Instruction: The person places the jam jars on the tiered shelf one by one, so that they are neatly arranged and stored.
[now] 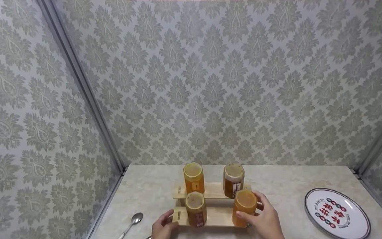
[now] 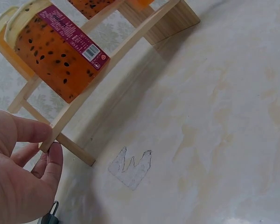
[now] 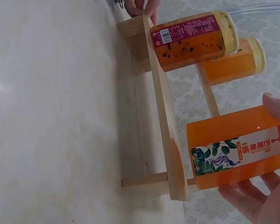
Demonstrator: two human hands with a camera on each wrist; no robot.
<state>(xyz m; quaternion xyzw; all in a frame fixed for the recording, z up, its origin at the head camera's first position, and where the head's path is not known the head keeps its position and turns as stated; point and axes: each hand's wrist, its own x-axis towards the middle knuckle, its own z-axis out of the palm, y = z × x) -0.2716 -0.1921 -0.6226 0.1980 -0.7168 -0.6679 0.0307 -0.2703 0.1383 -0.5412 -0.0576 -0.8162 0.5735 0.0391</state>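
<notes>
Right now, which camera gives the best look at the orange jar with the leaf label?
The right wrist view: the orange jar fills the frame, leaf label readable, right hand's fingers around it. The head view shows it small, mostly its lid. The left wrist view misses it.

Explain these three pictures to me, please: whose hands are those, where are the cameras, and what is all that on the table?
No machine here: a person works with bare hands and wears three cameras. The wide picture comes from the head, looking down at a pale table inside wallpapered walls. The other two come from the wrists, so they look tilted and very close.

On the table stands a small two-step wooden rack carrying four jars of orange-yellow preserve. The right hand grips the front right jar, the one with a leaf label in the right wrist view. The left hand pinches the rack's left end, beside the seeded jar. A spoon lies to the left, and a printed plate to the right.
</notes>
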